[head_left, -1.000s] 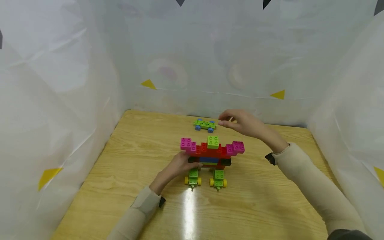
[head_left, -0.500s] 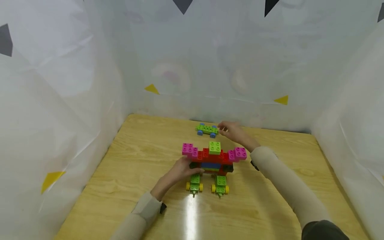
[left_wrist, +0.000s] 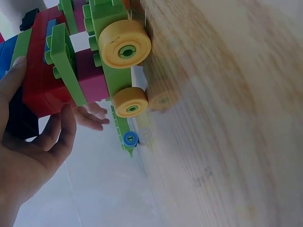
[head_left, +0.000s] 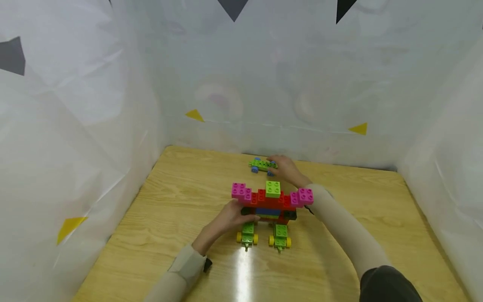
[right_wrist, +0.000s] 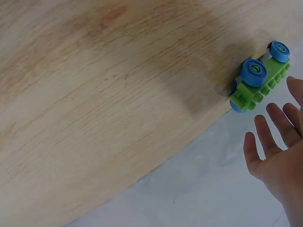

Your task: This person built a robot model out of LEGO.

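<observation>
A toy block model (head_left: 269, 203) stands upright mid-table on two green wheeled bases with yellow wheels. Red, blue and black bricks make up its body; pink bricks spread out at both sides, and a lime brick tops it. My left hand (head_left: 231, 216) grips the left side of its body, thumb in front and fingers curled behind, as the left wrist view shows. Farther back sits a green wheeled base (head_left: 260, 164) with blue wheels. My right hand (right_wrist: 284, 153) hovers at its right end, fingers spread and apart from it in the right wrist view.
A wooden table (head_left: 181, 184) lies under everything. White plastic sheeting (head_left: 264, 84) walls in its back and both sides. The wheeled base is near the table's back edge, behind the model.
My right hand has come down and leftward, from beside the blue-wheeled base to over its right end. My left hand keeps its grip on the model. The head view has tilted slightly.
</observation>
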A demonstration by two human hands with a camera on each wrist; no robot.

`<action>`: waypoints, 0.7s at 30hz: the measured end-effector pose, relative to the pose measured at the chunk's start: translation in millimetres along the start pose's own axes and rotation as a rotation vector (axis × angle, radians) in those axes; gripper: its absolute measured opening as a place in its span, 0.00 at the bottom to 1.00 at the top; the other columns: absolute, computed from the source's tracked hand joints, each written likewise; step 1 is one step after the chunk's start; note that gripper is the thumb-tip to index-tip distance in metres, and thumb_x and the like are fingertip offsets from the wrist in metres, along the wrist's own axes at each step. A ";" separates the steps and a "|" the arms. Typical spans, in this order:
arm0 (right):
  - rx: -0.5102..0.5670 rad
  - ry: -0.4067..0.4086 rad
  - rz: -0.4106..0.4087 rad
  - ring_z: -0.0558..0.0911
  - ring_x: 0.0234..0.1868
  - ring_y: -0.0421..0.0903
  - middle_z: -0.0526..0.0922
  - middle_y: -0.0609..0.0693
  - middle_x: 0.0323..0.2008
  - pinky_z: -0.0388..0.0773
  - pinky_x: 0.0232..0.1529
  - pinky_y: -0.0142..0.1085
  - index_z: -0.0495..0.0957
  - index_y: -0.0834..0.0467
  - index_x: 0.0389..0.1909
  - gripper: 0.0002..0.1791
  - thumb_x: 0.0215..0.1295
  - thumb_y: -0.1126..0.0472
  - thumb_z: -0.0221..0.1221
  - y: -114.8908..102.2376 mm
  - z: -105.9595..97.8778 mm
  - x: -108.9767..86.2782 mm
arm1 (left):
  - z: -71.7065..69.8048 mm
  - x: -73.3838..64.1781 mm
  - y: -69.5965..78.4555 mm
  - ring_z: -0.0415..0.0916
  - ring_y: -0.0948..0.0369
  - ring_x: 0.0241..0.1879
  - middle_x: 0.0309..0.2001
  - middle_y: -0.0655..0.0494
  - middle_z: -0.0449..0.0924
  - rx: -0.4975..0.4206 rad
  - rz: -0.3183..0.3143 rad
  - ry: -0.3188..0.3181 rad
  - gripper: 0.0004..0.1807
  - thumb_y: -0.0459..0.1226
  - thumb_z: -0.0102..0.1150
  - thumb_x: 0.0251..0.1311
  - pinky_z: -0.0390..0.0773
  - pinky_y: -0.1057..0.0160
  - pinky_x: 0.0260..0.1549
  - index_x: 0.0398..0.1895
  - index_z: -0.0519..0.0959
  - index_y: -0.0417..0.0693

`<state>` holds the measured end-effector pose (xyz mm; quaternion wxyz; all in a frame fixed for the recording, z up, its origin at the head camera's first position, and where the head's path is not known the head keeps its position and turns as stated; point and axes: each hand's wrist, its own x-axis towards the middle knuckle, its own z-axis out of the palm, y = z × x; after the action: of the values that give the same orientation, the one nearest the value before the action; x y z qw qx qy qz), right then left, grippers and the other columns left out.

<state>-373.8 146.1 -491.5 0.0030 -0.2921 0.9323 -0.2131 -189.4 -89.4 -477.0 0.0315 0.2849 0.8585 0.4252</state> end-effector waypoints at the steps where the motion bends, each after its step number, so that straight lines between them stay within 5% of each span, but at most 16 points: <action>1: -0.010 -0.002 0.005 0.74 0.58 0.59 0.77 0.60 0.57 0.68 0.59 0.54 0.73 0.64 0.61 0.25 0.65 0.59 0.61 -0.5 0.5 2.0 | -0.4 0.7 -0.6 0.73 0.55 0.58 0.57 0.50 0.77 -0.002 0.002 0.002 0.32 0.43 0.67 0.57 0.69 0.55 0.59 0.64 0.69 0.45; 10: -0.083 -0.005 0.092 0.72 0.57 0.61 0.77 0.58 0.56 0.67 0.54 0.62 0.75 0.59 0.59 0.25 0.63 0.55 0.64 4.9 17.5 10.1 | 1.9 2.9 -0.1 0.72 0.56 0.59 0.59 0.50 0.76 -0.001 -0.001 -0.018 0.33 0.43 0.67 0.58 0.68 0.56 0.60 0.66 0.68 0.45; 21: -0.059 0.045 0.158 0.74 0.52 0.58 0.81 0.56 0.50 0.68 0.55 0.55 0.79 0.60 0.52 0.20 0.60 0.56 0.66 6.3 20.6 8.1 | 0.4 3.5 -0.6 0.73 0.56 0.58 0.58 0.50 0.76 0.008 0.027 -0.009 0.33 0.44 0.67 0.57 0.68 0.57 0.60 0.65 0.68 0.45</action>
<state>-381.3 138.2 -511.8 -0.0096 -0.2127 0.9582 -0.1909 -192.4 -87.6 -477.0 0.0286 0.2986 0.8562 0.4206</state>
